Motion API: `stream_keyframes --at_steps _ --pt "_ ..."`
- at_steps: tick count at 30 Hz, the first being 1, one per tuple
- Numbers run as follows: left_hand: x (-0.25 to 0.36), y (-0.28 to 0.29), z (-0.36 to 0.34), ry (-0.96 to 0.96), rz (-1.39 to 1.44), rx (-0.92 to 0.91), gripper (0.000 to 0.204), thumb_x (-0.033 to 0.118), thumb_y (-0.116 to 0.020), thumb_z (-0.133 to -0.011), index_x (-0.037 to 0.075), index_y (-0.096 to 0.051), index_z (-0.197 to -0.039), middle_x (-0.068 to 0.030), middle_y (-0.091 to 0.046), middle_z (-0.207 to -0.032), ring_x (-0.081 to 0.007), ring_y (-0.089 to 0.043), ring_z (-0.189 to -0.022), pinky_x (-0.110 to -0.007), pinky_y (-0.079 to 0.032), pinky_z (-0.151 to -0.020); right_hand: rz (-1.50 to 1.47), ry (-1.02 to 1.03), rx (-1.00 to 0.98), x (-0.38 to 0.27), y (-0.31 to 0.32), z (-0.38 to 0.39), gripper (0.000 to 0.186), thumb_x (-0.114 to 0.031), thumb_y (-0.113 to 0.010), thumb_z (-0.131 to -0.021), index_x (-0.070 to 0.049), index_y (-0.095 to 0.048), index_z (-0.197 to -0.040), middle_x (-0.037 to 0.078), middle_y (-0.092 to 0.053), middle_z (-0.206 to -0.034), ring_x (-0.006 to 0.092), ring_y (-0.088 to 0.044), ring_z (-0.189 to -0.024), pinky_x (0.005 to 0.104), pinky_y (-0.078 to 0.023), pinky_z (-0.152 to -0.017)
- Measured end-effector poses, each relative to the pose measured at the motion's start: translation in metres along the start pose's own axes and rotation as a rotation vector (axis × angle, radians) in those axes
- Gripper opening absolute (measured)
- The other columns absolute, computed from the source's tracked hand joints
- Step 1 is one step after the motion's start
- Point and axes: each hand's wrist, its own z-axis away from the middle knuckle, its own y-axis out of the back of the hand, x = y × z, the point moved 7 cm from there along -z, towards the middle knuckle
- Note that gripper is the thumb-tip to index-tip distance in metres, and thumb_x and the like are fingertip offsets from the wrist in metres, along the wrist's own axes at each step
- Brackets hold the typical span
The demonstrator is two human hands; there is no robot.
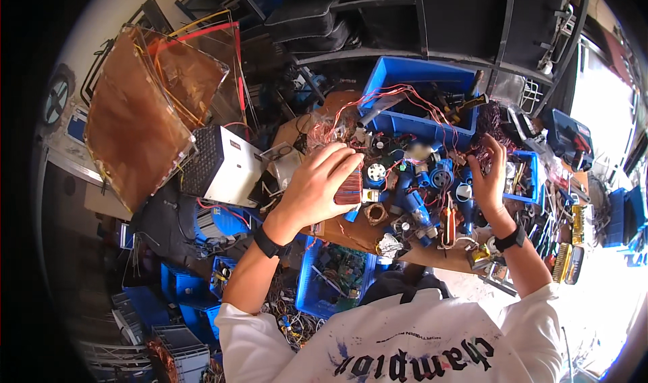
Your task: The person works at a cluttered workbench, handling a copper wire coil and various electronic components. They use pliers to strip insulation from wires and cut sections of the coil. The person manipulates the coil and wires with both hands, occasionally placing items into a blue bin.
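Observation:
My left hand [318, 186] is closed over a reddish-brown striped block [348, 188], its fingers across the top and side. What kind of part the block is, I cannot make out. Beyond those fingers lies a tangle of copper-coloured wire [324, 132]. My right hand [491, 175] hovers at the right of the pile, thumb and fingers apart, holding nothing. Between the hands, blue plastic motor-like parts [418, 209], a white round piece [376, 172] and a square metal ring [375, 213] lie heaped on the wooden table [344, 233]. An orange-handled screwdriver [448, 225] points toward me.
A large blue crate [418, 123] with tools and red wires stands at the back. A small blue bin [536, 177] sits beyond my right hand, brushes [568, 263] nearer. A white metal box [229, 165] is left; a blue crate [305, 282] of circuit boards sits below the table edge.

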Motion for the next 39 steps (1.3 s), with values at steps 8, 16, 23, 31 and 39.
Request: stream_keyframes --at_steps 8,16,23,31,39 --pt "0.01 -0.015 -0.03 0.03 -0.039 0.004 0.082 0.024 -0.085 -0.058 0.006 -0.048 -0.129 -0.0136 -0.055 -0.124 -0.0303 -0.051 -0.119 -0.042 -0.044 -0.1 -1.126 -0.654 -0.712 -0.104 -0.121 0.047 0.096 -0.042 -0.066 -0.088 -0.001 -0.006 -0.151 0.027 -0.029 -0.147 0.0322 -0.035 -0.135 0.044 -0.031 -0.11" --pt "0.022 -0.036 -0.042 -0.08 -0.005 -0.038 0.089 0.019 -0.084 -0.059 0.004 -0.042 -0.136 -0.0129 -0.045 -0.14 -0.0283 -0.033 -0.138 -0.047 -0.025 -0.115 -1.423 -0.723 -0.497 -0.112 -0.137 0.041 0.078 -0.035 -0.071 -0.086 -0.004 -0.027 -0.143 0.012 -0.05 -0.128 0.0219 -0.05 -0.121 0.0381 -0.043 -0.101" --pt "0.029 0.0 -0.012 0.206 0.236 0.411 0.049 0.011 -0.081 -0.071 0.003 -0.059 -0.114 -0.0135 -0.06 -0.116 -0.029 -0.058 -0.105 -0.037 -0.05 -0.085 -1.659 -0.71 -0.472 -0.085 -0.136 0.039 0.069 -0.041 -0.064 -0.089 -0.01 -0.034 -0.142 0.01 -0.049 -0.13 0.0247 -0.051 -0.119 0.0423 -0.041 -0.104" --pt "0.033 -0.106 0.036 0.75 1.134 0.304 0.063 0.021 -0.075 -0.083 -0.002 -0.04 -0.13 -0.0137 -0.058 -0.111 -0.0158 -0.061 -0.085 -0.027 -0.054 -0.071 -1.609 -0.507 -0.434 -0.101 -0.134 0.025 0.069 -0.065 -0.048 -0.089 -0.004 -0.046 -0.12 0.009 -0.053 -0.11 0.0206 -0.053 -0.106 0.0376 -0.042 -0.097" --pt "0.038 -0.12 0.035 0.947 1.639 0.563 0.046 0.016 -0.067 -0.089 0.002 -0.046 -0.128 -0.0098 -0.055 -0.122 -0.0165 -0.055 -0.11 -0.035 -0.048 -0.092 -1.613 -0.648 -0.353 -0.1 -0.135 0.037 0.079 -0.069 -0.04 -0.089 -0.007 -0.038 -0.137 0.015 -0.047 -0.135 0.0282 -0.041 -0.132 0.0438 -0.031 -0.112"
